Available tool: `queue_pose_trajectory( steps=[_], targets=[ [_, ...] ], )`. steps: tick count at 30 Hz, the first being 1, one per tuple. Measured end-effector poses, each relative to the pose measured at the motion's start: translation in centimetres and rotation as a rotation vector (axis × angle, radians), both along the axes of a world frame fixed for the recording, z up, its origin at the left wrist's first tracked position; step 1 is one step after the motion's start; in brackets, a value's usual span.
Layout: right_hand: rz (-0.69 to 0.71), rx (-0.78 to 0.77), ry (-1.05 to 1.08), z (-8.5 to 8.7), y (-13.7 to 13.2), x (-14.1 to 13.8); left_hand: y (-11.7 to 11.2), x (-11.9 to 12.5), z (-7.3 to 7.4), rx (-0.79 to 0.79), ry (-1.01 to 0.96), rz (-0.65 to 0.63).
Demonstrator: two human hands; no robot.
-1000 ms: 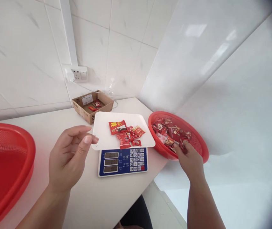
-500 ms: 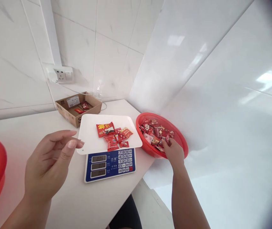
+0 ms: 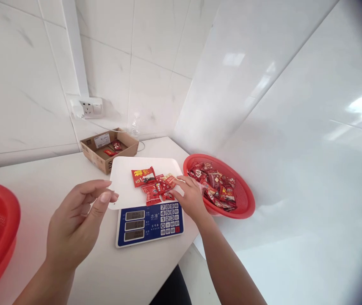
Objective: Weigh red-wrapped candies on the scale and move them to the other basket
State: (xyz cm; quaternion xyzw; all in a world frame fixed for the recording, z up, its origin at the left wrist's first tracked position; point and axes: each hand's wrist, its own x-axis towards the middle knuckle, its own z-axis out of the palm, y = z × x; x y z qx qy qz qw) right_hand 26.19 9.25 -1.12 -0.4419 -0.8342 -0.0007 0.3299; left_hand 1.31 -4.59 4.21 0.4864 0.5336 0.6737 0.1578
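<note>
So the right hand (image 3: pixel 191 198) is down over the white tray (image 3: pixel 123 180) of the scale (image 3: pixel 150 223), fingers (image 3: pixel 182 180) touching the little pile of red candy packets (image 3: pixel 152 186) lying on it. Can't tell if they're pinching one or just resting on top. Meanwhile the left hand (image 3: pixel 75 220) hovers above the table (image 3: pixel 41 182) just left of the tray, fingers loosely curled and apart, nothing in them. A red basket (image 3: pixel 252 202) with more packets sits just right of the scale, and a cardboard box (image 3: pixel 100 159) stands behind the tray.

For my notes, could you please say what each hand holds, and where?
Left hand: nothing. Right hand touches red-wrapped sweets on the white plastic tray; grip unclear.
</note>
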Motion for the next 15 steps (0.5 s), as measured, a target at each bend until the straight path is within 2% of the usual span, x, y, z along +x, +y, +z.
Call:
queue_pose_trajectory(
  steps=[2, 4, 8, 10, 13, 15],
  targets=[
    [0.009, -0.03, 0.044, 0.4, 0.2, -0.8, -0.1, 0.0, 0.1, 0.012, 0.011, 0.007],
    [-0.054, -0.073, 0.193, 1.0, 0.4, -0.6, -0.1, 0.0, 0.3, 0.028, 0.019, 0.009],
    [-0.318, -0.18, 0.67, 2.5, 0.5, 2.1, -0.1, 0.1, 0.5, 0.029, 0.001, 0.017],
    [-0.434, -0.163, 0.817, 3.1, 0.4, 3.9, -0.2, 0.2, 0.6, -0.005, -0.008, 0.031],
    [-0.651, -0.018, 0.776, 3.3, 0.1, 6.2, -0.1, 0.3, 0.5, -0.029, 0.014, 0.043],
    [-0.704, 0.045, 0.673, 2.8, -0.2, 7.1, -0.1, 0.2, 0.4, -0.007, 0.035, 0.036]
  ],
)
